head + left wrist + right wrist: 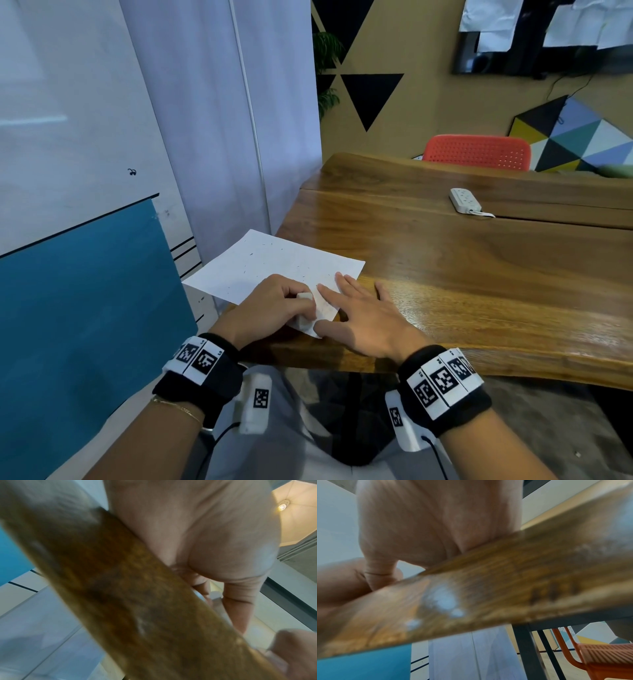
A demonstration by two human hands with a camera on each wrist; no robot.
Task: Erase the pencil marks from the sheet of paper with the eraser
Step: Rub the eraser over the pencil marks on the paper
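A white sheet of paper (270,265) with scattered small pencil marks lies at the wooden table's (479,274) near left corner, partly overhanging the left edge. My left hand (274,308) grips a white eraser (305,296) with curled fingers and holds it down on the sheet's near part. My right hand (363,315) lies flat, fingers spread, pressing the paper's near right corner and the table beside it. Both wrist views show only blurred palm (197,534) (436,520) and the table edge (120,588) (488,581); paper and eraser are hidden there.
A white power strip (465,200) with a cord lies far right on the table. An orange chair (478,150) stands behind the table. A blue panel (85,325) and white curtain (222,120) stand to the left.
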